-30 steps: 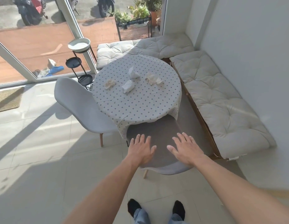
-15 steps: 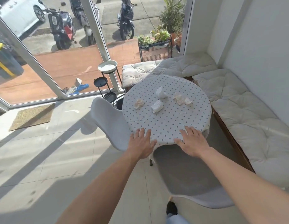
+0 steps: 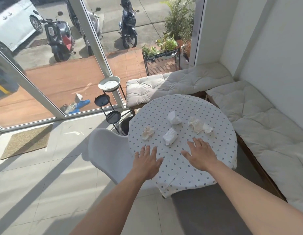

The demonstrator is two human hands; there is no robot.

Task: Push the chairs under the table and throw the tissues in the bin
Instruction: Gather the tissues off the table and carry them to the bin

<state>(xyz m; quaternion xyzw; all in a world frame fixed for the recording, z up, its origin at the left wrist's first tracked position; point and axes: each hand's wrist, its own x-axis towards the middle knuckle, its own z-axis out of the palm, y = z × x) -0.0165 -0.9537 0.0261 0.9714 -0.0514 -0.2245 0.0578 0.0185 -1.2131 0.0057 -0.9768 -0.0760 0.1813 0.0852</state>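
Both your hands are over the round table (image 3: 220,160), palms down, fingers spread flat and holding nothing: the left hand (image 3: 146,162) near the table's left edge, the right hand (image 3: 200,156) further in, its fingertips just short of the tissues. Four or five crumpled tissues lie on the spotted cloth: a yellowish tissue (image 3: 147,132) at the left, a white tissue (image 3: 170,138) nearest your right hand, another white wad (image 3: 174,118) behind it, and a stained clump (image 3: 197,125) with a small white piece (image 3: 207,128) touching or just beside it. The step in hand appears to be collecting these. Gather them toward the centre with both hands and close your fingers fully round each wad, as loose paper is likely to shed or drop in transit. Avoid dragging the cloth, which hangs free at the near edge. The dark bin (image 3: 126,123) stands on the floor behind the table's left side, partly hidden; confirm its opening before releasing. The white chair (image 3: 106,150) at the left stands out from the table and seems not yet pushed in; the near grey chair (image 3: 198,212) is only partly in view, and how far it sits under the table cannot be told.
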